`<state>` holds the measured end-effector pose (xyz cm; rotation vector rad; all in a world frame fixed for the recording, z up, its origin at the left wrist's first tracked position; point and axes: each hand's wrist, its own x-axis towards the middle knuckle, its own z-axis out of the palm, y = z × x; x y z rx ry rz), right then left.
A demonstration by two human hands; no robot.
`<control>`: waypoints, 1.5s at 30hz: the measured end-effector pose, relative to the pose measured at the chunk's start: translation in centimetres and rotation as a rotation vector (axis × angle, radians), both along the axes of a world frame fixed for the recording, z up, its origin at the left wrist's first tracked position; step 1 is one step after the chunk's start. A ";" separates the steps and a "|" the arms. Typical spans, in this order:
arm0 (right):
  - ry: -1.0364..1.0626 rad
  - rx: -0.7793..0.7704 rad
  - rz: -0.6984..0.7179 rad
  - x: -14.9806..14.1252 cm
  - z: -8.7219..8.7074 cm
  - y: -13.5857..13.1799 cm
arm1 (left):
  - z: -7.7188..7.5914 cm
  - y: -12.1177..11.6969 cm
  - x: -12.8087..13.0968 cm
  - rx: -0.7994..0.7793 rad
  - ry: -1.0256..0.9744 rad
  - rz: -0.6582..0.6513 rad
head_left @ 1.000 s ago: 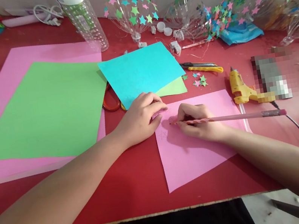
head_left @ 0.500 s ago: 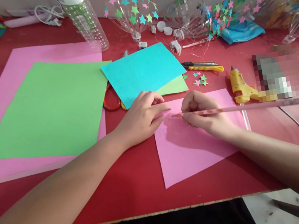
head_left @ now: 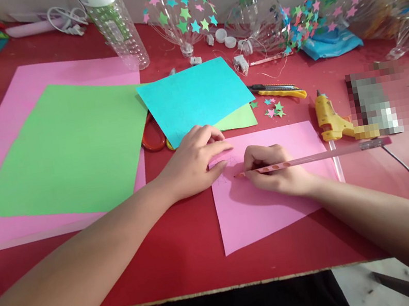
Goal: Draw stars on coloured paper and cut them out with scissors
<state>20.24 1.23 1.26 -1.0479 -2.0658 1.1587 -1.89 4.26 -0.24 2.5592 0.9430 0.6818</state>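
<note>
Since the earlier frame, the right hand (head_left: 276, 170) has shifted nearer me, drawing the pencil (head_left: 330, 154) with it; the tip now sits just on the near side of faint pencil lines (head_left: 232, 160) on the small pink sheet (head_left: 263, 221); I take that as a fresh outline beginning, the drawing only partway; right fingers pinch the pencil; left hand (head_left: 200, 159) lies loosely spread, gripping nothing, at the sheet's left edge on the worktop (head_left: 183, 261).
</note>
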 end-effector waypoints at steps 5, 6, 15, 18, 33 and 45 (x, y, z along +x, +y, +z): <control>-0.010 0.016 0.029 -0.1 -0.1 0.0 | 0.0 0.0 -0.1 0.005 -0.004 -0.005; -0.020 0.025 0.027 -0.1 -0.1 0.0 | 0.0 0.0 -0.1 0.004 -0.005 -0.004; -0.026 0.074 -0.043 -0.3 -0.2 -0.2 | 0.0 0.0 0.1 0.001 -0.010 -0.001; -0.022 0.079 -0.060 -0.4 -0.2 -0.2 | 0.0 0.0 0.0 0.007 -0.008 -0.003; -0.083 0.077 -0.087 -0.5 0.1 -0.3 | 0.1 0.0 0.1 -0.016 0.007 0.010; -0.064 0.051 -0.073 -0.1 0.1 0.0 | 0.2 0.0 0.0 -0.034 0.006 0.008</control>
